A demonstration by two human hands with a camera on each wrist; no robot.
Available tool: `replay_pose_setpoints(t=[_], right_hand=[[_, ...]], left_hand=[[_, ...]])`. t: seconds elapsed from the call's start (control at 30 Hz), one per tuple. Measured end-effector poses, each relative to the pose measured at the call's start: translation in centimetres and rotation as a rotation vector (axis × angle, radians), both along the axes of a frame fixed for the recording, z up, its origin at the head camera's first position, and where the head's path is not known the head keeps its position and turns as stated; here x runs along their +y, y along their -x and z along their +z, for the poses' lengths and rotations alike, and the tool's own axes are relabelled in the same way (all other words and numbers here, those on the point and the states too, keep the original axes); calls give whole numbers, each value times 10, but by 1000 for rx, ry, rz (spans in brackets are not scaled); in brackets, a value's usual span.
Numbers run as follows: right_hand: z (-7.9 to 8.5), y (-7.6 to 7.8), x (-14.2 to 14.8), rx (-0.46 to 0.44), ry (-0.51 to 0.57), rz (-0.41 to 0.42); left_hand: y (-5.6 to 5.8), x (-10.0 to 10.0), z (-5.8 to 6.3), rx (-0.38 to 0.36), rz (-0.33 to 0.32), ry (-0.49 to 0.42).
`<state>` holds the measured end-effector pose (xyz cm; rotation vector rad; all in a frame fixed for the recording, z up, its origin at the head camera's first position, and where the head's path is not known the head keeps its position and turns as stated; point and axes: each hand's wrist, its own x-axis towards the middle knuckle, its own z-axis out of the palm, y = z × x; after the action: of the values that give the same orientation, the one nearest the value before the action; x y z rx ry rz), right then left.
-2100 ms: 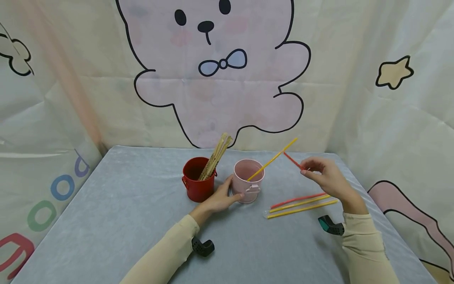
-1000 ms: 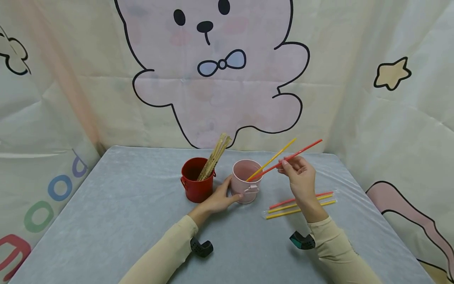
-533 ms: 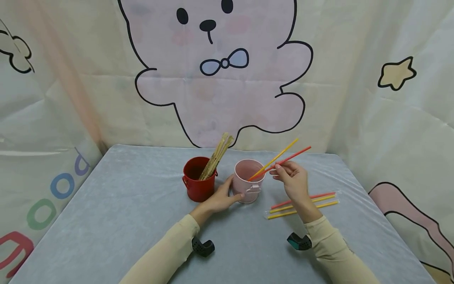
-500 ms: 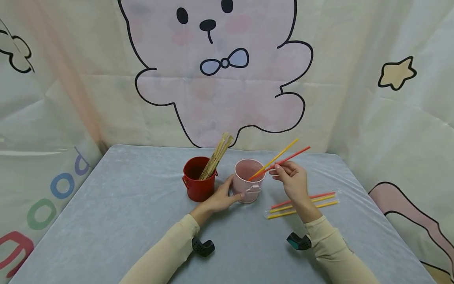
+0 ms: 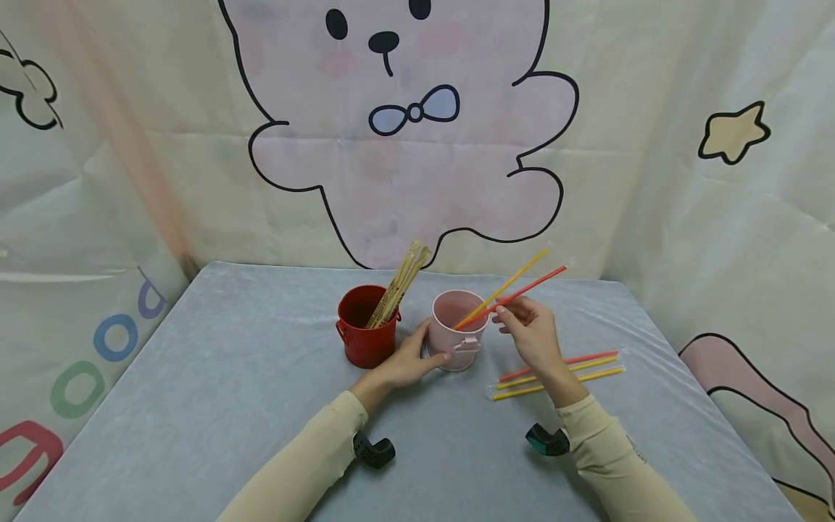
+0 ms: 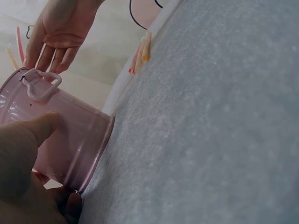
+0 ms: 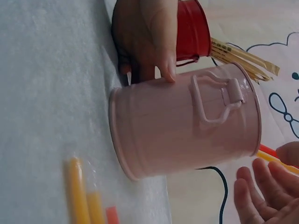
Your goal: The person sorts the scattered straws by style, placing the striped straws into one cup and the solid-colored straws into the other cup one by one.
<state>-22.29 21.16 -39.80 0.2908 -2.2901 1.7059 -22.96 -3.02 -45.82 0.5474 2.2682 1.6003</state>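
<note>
Red straw (image 5: 535,285) slants into pink bucket (image 5: 451,338) alongside yellow straw (image 5: 520,273); sits deeper than one second ago, so it seems nearly placed. Right hand (image 5: 533,333) pinches it near rim, not released. Left hand (image 5: 398,366) grips bucket's lower side, apparently steadying. Beside it, red bucket (image 5: 367,349) holds wrapped sticks (image 5: 398,290). Three more straws (image 5: 590,375) lie on tabletop (image 5: 228,377), bucket's right.

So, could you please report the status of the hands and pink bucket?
Left hand gripping pink bucket. Right hand pinching red straw, lower end inside. No visible obstruction.
</note>
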Motion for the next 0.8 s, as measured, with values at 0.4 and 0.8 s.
replay_pose_setpoints(t=[0.4,0.8], right_hand=[[6,2,16,-100,-154,67],[22,9,53,-145,-265,187]], left_hand=[[-2,-3,-1,-8,-1,19],[-1,0,0,13,6,-10]])
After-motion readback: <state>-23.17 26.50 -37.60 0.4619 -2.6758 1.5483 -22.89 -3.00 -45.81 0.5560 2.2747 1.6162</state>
